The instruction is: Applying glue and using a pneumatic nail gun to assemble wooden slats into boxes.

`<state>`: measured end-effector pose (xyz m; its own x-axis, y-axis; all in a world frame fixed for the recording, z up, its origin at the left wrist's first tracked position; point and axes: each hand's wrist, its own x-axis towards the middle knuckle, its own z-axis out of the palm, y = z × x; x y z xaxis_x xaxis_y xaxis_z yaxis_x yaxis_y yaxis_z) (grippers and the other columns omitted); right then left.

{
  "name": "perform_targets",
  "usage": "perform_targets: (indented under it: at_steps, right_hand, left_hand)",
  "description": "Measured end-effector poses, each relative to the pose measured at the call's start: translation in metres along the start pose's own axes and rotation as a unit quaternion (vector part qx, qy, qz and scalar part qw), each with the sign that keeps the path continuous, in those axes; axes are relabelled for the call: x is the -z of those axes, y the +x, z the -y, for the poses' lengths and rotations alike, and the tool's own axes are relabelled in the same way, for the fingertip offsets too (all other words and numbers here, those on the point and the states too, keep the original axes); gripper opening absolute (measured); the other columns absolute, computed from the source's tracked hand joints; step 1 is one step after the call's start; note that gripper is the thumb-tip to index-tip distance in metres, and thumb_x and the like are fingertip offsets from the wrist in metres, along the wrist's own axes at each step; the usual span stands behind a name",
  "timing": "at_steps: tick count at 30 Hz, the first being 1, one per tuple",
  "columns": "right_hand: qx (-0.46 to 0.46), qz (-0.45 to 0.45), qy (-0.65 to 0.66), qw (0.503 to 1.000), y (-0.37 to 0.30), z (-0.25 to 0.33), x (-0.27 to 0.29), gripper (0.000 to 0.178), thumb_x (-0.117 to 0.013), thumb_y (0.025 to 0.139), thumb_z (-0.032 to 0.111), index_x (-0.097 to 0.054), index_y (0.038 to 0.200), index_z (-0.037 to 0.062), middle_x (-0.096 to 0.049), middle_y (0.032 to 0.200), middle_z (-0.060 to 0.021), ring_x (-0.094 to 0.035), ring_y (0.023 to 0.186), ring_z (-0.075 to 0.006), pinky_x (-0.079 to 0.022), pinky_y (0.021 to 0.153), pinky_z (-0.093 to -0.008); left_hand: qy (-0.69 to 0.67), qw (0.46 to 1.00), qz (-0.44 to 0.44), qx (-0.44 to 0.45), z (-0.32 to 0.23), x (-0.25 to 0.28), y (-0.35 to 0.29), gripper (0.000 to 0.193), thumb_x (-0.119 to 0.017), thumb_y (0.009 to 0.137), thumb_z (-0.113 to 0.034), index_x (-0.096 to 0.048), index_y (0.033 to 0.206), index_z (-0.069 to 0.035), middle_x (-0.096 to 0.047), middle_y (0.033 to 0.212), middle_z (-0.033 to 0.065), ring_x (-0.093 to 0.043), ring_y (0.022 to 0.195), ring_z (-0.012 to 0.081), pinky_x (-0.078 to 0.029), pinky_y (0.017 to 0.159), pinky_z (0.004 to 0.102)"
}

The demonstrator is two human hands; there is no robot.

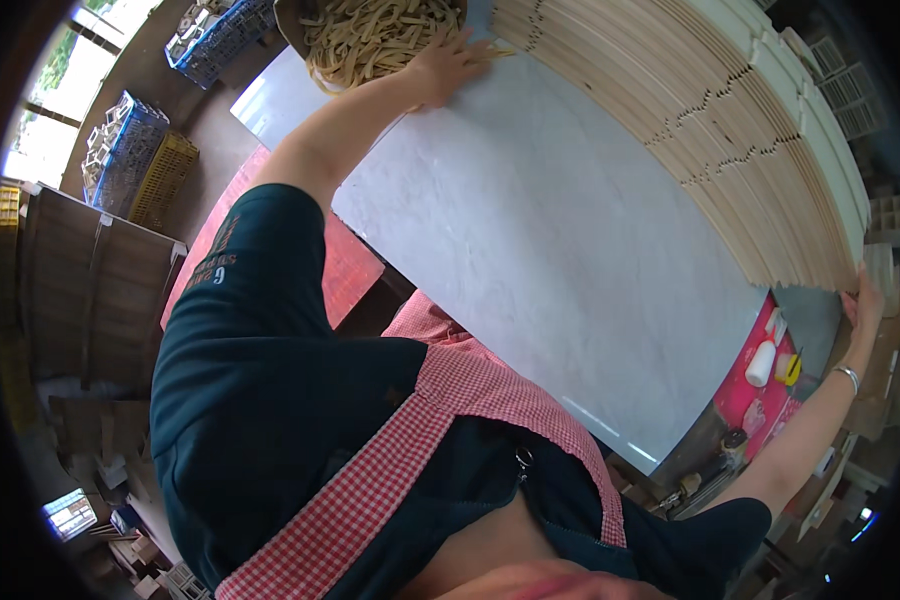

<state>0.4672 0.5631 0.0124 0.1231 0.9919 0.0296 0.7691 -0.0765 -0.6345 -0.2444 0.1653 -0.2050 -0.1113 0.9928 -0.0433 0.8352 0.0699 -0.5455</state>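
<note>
My left hand (450,72) reaches to the far side of the white tabletop (490,200), fingers spread, beside a container of tangled tan strips (370,40). One strip pokes out by its fingertips. A long row of pale wooden slats (670,110), stacked tightly with notched edges, runs along the table's far right side. At the near right end of this row is my right hand (863,303), its fingers stretched along the slat ends and the thumb apart. Whether it presses on them is hard to tell.
Blue crates (125,155) of pale pieces and a yellow crate (165,180) stand at left. A red board (345,270) sits below the table's left edge. Near my right forearm are a white bottle (760,364) and a yellow tape roll (788,369) on a pink surface.
</note>
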Motion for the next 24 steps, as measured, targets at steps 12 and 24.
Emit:
perform_targets:
  at_steps: [12, 24]
  right_hand:
    - [0.002, -0.05, 0.018, 0.999, 0.028, -0.024, 0.017, 0.056, -0.074, 0.087, 0.052, -0.07, 0.106, -0.0005, -0.066, 0.074, -0.0077, -0.06, 0.055, -0.0111, -0.046, 0.044, -0.0197]
    - [-0.086, -0.193, 0.07, 0.975, 0.002, -0.027, -0.008, 0.052, -0.074, 0.085, 0.05, -0.071, 0.103, 0.0006, -0.066, 0.078, -0.0078, -0.057, 0.056, -0.0104, -0.04, 0.046, -0.0186]
  left_hand:
    - [-0.002, 0.985, -0.149, -0.089, 0.057, -0.064, -0.096, 0.051, -0.059, 0.092, -0.022, -0.052, 0.141, -0.011, -0.053, 0.147, 0.0028, -0.035, 0.147, 0.0258, -0.027, 0.119, 0.0481]
    - [-0.091, 0.97, -0.131, -0.181, 0.009, 0.057, -0.071, 0.031, -0.066, 0.084, -0.009, -0.067, 0.115, -0.007, -0.061, 0.13, 0.0084, -0.041, 0.141, 0.0327, -0.034, 0.115, 0.0506]
